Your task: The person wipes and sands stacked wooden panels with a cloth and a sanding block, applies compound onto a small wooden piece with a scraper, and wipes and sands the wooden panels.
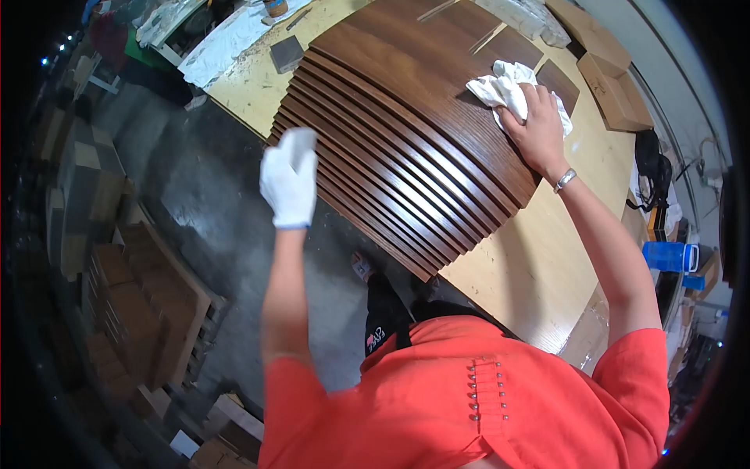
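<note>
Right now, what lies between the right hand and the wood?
In the head view, a white cloth lies bunched between the right hand and the wood.

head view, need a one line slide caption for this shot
Right hand holding a white cloth on stacked brown boards, gloved left hand near their edge.
</note>
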Motion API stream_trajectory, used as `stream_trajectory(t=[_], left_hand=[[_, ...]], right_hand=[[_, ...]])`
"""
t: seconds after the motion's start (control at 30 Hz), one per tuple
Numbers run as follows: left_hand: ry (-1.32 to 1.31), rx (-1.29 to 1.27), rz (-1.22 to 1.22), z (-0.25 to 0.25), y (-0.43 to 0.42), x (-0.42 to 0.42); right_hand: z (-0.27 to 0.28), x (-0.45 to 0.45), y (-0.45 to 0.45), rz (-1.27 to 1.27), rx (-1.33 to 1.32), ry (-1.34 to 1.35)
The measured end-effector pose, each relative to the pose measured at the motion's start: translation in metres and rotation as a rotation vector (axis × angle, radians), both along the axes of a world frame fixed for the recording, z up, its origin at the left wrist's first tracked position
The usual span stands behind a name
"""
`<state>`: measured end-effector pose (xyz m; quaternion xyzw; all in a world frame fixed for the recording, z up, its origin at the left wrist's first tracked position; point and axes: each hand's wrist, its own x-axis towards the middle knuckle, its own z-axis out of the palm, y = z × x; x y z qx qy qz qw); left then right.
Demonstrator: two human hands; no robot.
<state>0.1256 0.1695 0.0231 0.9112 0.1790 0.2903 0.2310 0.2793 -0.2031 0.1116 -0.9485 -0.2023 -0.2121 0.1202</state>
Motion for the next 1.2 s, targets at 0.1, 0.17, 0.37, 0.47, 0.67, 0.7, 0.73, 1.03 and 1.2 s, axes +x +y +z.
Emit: stream_trajectory(t=[0.1, 0.17, 0.37, 0.47, 0.67, 0.7, 0.73, 1.03, 1.2], left_hand=[[0.050, -0.089, 0.171, 0.006, 0.047, 0.040], [0.074, -0.123, 0.198, 0.004, 0.046, 0.047], [-0.110, -0.224, -0.141, -0.003, -0.121, -0.058], [-0.004, -0.249, -0.415, 0.006, -0.175, -0.111], [-0.141, 0.015, -0.083, 0.021, -0.065, -0.004], [-0.111, 0.078, -0.037, 0.022, -0.046, 0.016], [-0.045, 0.097, 0.029, 0.021, -0.026, 0.033], [0.081, 0.124, 0.194, 0.034, 0.034, 0.076], [-0.032, -0.221, -0.206, 0.019, -0.111, -0.039]], right_hand=[[0.000, 0.001, 0.000, 0.000, -0.006, 0.003], [0.001, 0.000, 0.000, -0.001, -0.007, -0.001], [0.003, -0.002, 0.002, 0.004, 0.001, 0.013], [0.001, 0.000, -0.001, 0.003, 0.004, 0.005], [0.003, -0.001, 0.001, 0.007, 0.005, 0.004], [0.002, -0.001, 0.001, 0.010, 0.004, -0.007], [0.002, -0.002, 0.001, 0.014, 0.000, -0.018], [0.002, -0.001, -0.001, 0.008, 0.024, 0.006], [0.003, -0.002, 0.001, -0.002, 0.025, 0.023]])
